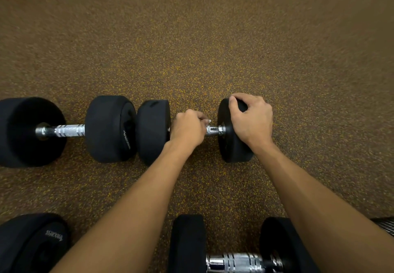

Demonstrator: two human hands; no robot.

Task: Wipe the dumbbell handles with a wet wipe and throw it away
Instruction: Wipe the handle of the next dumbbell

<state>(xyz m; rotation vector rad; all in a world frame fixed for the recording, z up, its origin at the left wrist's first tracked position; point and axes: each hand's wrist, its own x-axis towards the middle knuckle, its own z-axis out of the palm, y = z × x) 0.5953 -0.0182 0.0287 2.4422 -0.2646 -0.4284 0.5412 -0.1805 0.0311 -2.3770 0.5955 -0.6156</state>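
Hands: two, both bare and both working on the same dumbbell in the far row.
Left hand (187, 129): is curling closed round the handle (215, 130) of the far-right dumbbell (153, 132), covering most of the bar.
Wet wipe (207, 121): one, showing only as a small white scrap at the left fingertips and lying against the chrome; the rest is hidden inside the grip.
Right hand (251, 119): is gripping the right-hand head (232, 151) of that dumbbell from above, with the fingers bending over its top rim.
Dumbbells: four are lying on the floor in two rows of two, all with black round heads.
Far row: the far-left dumbbell (32, 132) is lying end to end with the far-right one, their inner heads touching or almost touching.
Near row: the near-right dumbbell (187, 243) is lying under the right forearm; the near-left dumbbell (32, 243) is showing only one head, the left forearm crossing beside it.
Chrome handles: three are showing, the fourth being out of sight.
Floor (191, 38): brown rubber flecked with yellow is running under everything.
Right edge: one dark meshed thing (387, 225) is peeking in; what it is cannot be told.
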